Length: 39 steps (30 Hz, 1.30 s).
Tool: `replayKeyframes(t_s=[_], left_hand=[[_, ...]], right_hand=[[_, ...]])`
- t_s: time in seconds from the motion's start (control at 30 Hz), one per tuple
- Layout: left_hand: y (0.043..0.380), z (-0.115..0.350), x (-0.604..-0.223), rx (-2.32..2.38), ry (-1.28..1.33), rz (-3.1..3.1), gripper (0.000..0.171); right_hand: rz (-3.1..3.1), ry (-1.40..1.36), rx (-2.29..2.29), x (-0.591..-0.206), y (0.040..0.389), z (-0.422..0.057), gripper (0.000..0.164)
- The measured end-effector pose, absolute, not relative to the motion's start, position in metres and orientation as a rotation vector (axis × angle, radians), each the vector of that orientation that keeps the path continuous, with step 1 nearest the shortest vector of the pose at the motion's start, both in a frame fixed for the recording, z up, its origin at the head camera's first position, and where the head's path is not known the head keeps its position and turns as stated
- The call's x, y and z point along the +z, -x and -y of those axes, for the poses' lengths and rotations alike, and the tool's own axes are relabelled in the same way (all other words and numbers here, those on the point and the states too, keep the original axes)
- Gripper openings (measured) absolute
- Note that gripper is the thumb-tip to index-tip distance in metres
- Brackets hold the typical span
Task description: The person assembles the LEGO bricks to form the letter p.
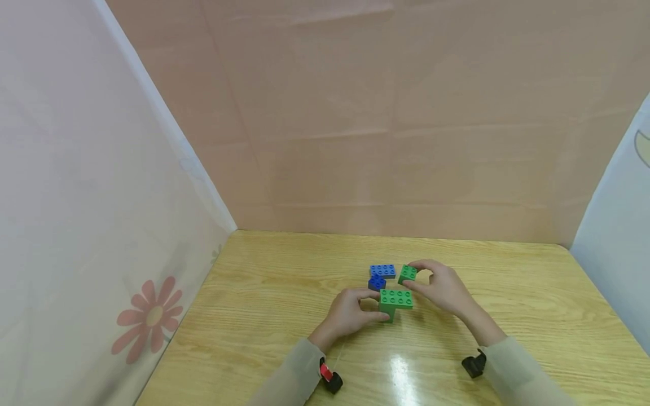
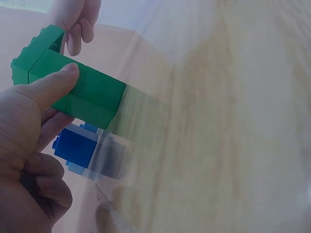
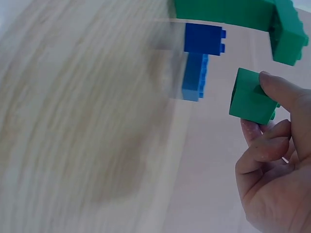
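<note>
My left hand (image 1: 350, 311) grips a green toy-brick stack (image 1: 396, 299) between thumb and fingers. Its long eight-stud brick juts out to the right on top of a narrower column, whose foot is at the tabletop in the left wrist view. To the right and a little behind, my right hand (image 1: 443, 286) pinches a small green brick (image 3: 252, 97), raised off the table and apart from the stack. Its studs face up in the head view. Just behind the stack sit a small dark blue brick (image 1: 377, 283) and a longer, lighter blue brick (image 1: 382, 271).
The wood-grain table (image 1: 274, 282) runs back to a pinkish cloth wall (image 1: 386, 141). A pale panel with a red flower (image 1: 154, 316) stands on the left, and another pale panel (image 1: 616, 237) on the right. Each wrist wears a dark strap.
</note>
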<state>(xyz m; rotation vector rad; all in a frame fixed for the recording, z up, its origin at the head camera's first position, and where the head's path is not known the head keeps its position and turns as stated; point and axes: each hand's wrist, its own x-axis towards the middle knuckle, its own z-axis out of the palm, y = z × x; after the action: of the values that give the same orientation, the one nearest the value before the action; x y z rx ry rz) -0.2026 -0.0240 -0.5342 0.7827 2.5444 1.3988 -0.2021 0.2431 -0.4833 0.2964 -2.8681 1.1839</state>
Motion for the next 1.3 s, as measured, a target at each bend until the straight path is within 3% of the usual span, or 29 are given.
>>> replayKeyframes(t_s=[0.8,1.3], left_hand=[[0.202,0.025,-0.53,1.391,-0.803,-2.544,0.042],[0.204,0.024,-0.536,1.383,-0.847,-2.547,0.039]], right_hand=[[2.782,-0.528,1.205,-0.442,0.184,-0.224,0.047],[2.748,-0.704,1.206,-0.442,0.178,-0.218,0.044]])
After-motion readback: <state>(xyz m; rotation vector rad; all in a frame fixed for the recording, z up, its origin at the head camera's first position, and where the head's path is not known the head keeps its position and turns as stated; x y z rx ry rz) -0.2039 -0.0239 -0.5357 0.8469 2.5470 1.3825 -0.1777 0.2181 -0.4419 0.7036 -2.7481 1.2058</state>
